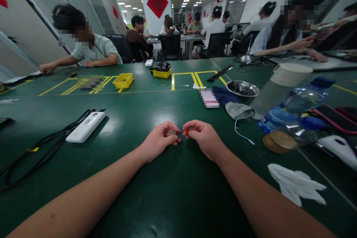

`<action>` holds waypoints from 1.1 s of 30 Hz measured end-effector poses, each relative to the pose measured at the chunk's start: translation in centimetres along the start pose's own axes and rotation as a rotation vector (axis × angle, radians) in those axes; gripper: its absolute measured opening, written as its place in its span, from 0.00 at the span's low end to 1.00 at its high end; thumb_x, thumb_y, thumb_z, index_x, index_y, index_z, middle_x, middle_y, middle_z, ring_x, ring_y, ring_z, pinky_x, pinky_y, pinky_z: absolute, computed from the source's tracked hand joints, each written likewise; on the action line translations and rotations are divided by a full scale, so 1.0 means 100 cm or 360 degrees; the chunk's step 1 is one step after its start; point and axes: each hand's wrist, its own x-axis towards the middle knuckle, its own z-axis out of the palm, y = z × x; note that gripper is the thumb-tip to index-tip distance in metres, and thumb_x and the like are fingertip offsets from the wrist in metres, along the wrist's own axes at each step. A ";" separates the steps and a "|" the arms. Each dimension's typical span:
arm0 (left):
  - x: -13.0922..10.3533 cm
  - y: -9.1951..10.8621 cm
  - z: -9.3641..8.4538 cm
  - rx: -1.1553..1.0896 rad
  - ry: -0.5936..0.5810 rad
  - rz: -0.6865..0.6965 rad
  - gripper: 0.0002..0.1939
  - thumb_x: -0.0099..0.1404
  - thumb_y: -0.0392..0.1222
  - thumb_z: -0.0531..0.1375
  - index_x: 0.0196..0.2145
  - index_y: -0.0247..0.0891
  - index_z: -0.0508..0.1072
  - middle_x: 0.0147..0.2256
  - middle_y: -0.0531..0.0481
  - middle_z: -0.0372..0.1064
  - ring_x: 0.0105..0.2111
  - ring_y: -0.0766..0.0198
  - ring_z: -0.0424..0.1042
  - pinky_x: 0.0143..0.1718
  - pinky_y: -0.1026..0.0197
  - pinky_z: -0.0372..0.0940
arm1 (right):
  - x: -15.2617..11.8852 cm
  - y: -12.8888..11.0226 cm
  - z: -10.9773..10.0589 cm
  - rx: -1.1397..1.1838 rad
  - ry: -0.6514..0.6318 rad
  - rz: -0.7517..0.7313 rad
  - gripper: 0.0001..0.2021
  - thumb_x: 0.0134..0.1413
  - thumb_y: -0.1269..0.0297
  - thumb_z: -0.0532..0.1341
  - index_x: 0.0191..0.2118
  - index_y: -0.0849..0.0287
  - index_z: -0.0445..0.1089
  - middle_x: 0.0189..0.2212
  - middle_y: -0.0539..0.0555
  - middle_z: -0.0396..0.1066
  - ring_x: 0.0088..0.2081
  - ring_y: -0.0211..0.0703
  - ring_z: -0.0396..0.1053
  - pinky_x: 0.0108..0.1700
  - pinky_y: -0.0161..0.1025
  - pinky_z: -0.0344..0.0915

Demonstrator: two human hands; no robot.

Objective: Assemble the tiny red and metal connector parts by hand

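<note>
Desk [156, 200], well in from L/R edges: your L hand [159, 139] pinches 1 small dark pc. [177, 133], your R hand [205, 139] pinches 1 small orange pc. [185, 131], the two just apart. Step, prob.: fine handling, pc. to pc.; next move likely calls for steady alignment. Twd. far edge: 2 yellow bins [121, 84], 1 metal bowl [245, 93].

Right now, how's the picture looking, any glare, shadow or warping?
Head view: glare pales the green table beside the white power bank, which darkens toward the bottom centre; head view: the blue-labelled bottle at right looks slanted and stretched; head view: the orange piece in the right hand is too small to make out.
</note>
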 end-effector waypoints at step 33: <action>-0.007 0.000 0.005 0.0661 0.0126 0.0107 0.07 0.64 0.35 0.56 0.39 0.41 0.72 0.34 0.52 0.66 0.32 0.65 0.65 0.35 0.62 0.61 | -0.011 0.002 0.009 -0.0628 0.0000 -0.0228 0.14 0.54 0.78 0.57 0.43 0.55 0.70 0.39 0.51 0.68 0.37 0.38 0.72 0.41 0.37 0.70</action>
